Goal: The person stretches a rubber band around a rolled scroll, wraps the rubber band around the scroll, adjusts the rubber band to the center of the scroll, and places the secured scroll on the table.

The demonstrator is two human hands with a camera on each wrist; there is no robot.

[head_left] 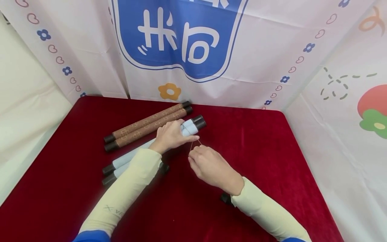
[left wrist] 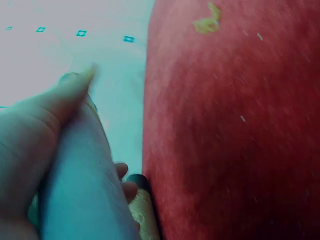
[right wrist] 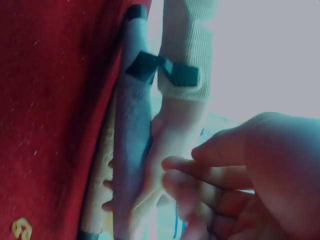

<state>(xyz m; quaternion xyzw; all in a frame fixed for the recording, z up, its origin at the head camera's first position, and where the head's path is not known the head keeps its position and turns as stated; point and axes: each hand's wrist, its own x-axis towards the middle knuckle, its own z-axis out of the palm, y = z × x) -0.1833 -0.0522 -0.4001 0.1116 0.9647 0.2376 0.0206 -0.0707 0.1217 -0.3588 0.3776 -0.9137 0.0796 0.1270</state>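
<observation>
A light-blue scroll [head_left: 188, 127] with two rolled sides and black end knobs lies slantwise on the red cloth. My left hand [head_left: 171, 135] grips it close to its far right end, the fingers wrapped over the roll, as the blue roll [left wrist: 82, 175] in the left wrist view also shows. A thin cord [head_left: 191, 146] stretches in a narrow V from beside the left thumb to my right hand [head_left: 213, 166]. The right fingers are curled together and pinch the cord; in the right wrist view, thumb and fingertips [right wrist: 175, 165] meet close to the left hand.
A brown patterned scroll [head_left: 148, 125] with black ends lies behind the blue one, nearly parallel. Small yellow loops [left wrist: 207, 24] lie on the red cloth [head_left: 257, 151]. Printed white curtains [head_left: 257, 60] enclose the table's back and sides.
</observation>
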